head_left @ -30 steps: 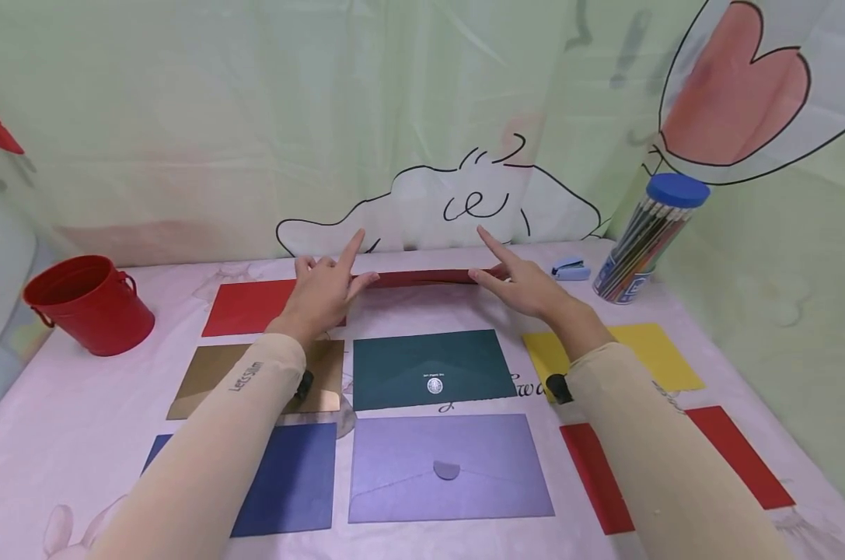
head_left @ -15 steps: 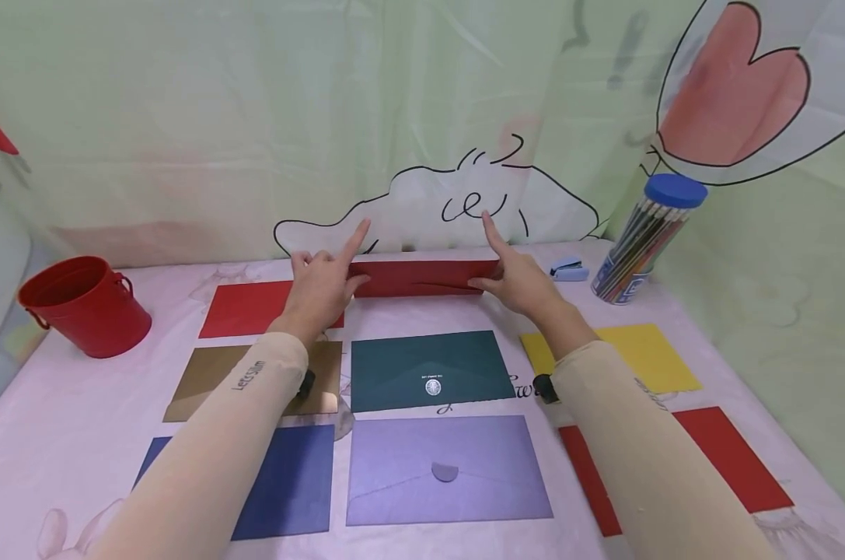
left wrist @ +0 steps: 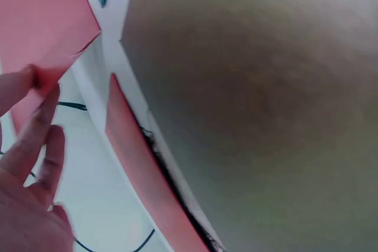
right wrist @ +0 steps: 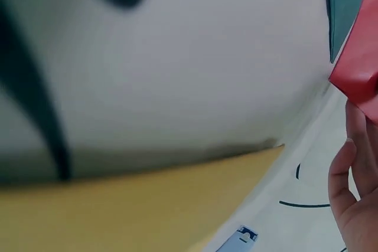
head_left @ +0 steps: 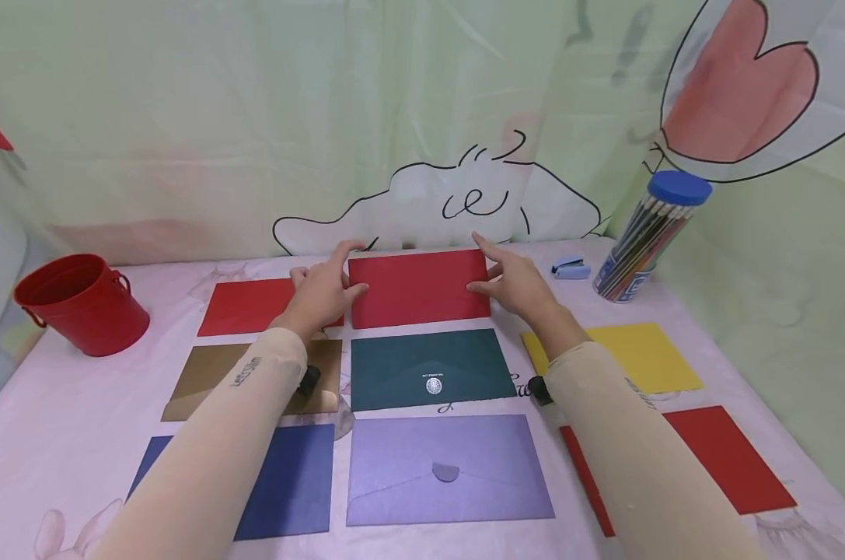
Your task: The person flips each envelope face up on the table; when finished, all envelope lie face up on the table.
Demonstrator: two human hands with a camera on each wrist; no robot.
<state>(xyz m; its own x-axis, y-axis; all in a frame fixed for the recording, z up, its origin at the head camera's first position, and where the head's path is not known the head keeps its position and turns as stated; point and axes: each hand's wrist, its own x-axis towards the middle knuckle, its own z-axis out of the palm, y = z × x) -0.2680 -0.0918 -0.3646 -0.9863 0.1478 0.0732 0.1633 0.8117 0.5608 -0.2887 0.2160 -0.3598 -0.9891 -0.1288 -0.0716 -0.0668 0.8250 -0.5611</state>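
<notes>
A plain red envelope (head_left: 418,289) is at the back middle of the table, tilted with its face toward me. My left hand (head_left: 320,292) pinches its left edge, thumb in front and fingers behind, as the left wrist view shows with the hand (left wrist: 29,163) at the envelope's side (left wrist: 47,16). At the opposite edge my right hand (head_left: 523,288) pinches it too, thumb on the face. Just below lies a dark green envelope (head_left: 422,362) with a small white emblem. Another red envelope (head_left: 247,306) lies partly behind my left hand.
Gold (head_left: 208,373), blue (head_left: 296,474), lavender (head_left: 450,498), yellow (head_left: 649,358) and red (head_left: 733,459) envelopes lie flat in rows, some partly under my forearms. A red bucket (head_left: 89,311) stands left. Back right are a blue stapler (head_left: 570,268) and a blue-lidded pencil jar (head_left: 642,249).
The red envelope between my hands has turned from nearly edge-on to showing its whole face, its lower edge coming down toward the green envelope. Both index fingers have lowered.
</notes>
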